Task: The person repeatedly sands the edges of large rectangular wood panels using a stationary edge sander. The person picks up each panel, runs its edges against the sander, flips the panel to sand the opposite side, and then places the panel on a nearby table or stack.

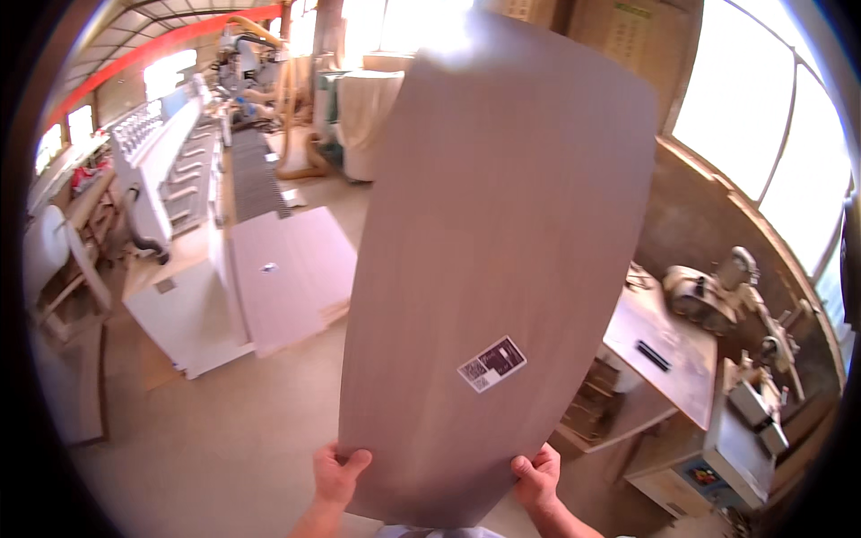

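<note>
I hold a long brown wood-grain panel [502, 242] out in front of me, its far end reaching toward the bright windows. A small printed label [491, 364] is stuck on its face near my end. My left hand [337, 475] grips the near left corner, thumb on top. At the near right corner my right hand [536, 477] grips the panel's edge the same way.
A stack of similar panels [287, 273] lies on a low white platform [184, 323] to the left. A long white machine [166, 157] runs along the far left. A workbench [659, 354] and machines with power tools [717, 291] stand to the right.
</note>
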`<state>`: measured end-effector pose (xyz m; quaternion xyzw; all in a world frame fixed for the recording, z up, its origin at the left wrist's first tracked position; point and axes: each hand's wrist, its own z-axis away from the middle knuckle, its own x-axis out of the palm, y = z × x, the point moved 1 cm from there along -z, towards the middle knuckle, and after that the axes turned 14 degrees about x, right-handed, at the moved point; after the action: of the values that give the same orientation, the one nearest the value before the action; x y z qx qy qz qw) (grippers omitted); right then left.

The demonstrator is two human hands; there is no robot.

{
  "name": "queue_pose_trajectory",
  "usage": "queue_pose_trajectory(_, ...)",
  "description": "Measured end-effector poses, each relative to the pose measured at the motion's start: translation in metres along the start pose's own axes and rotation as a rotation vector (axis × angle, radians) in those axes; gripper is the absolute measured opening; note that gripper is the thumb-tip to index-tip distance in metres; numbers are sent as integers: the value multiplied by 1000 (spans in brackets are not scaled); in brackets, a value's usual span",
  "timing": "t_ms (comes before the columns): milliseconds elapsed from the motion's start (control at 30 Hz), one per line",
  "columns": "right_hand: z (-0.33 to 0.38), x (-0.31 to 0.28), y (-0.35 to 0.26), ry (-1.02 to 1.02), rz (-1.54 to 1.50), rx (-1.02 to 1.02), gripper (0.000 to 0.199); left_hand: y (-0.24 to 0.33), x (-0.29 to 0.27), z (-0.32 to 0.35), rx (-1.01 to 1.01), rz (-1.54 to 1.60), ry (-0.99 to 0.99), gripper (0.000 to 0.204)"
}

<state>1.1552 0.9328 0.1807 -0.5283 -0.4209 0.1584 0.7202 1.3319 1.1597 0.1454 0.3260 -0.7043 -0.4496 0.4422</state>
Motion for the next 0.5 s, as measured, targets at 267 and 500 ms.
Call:
queue_pose_trajectory(267, 172, -96, -35, 306, -18, -183, 34, -8, 75, 73, -141, -10, -513, 46)
queue_pose_trajectory(500, 333, -159, -57, 616, -68, -412, 34, -7, 192, 179, -146, 213, -818, 44)
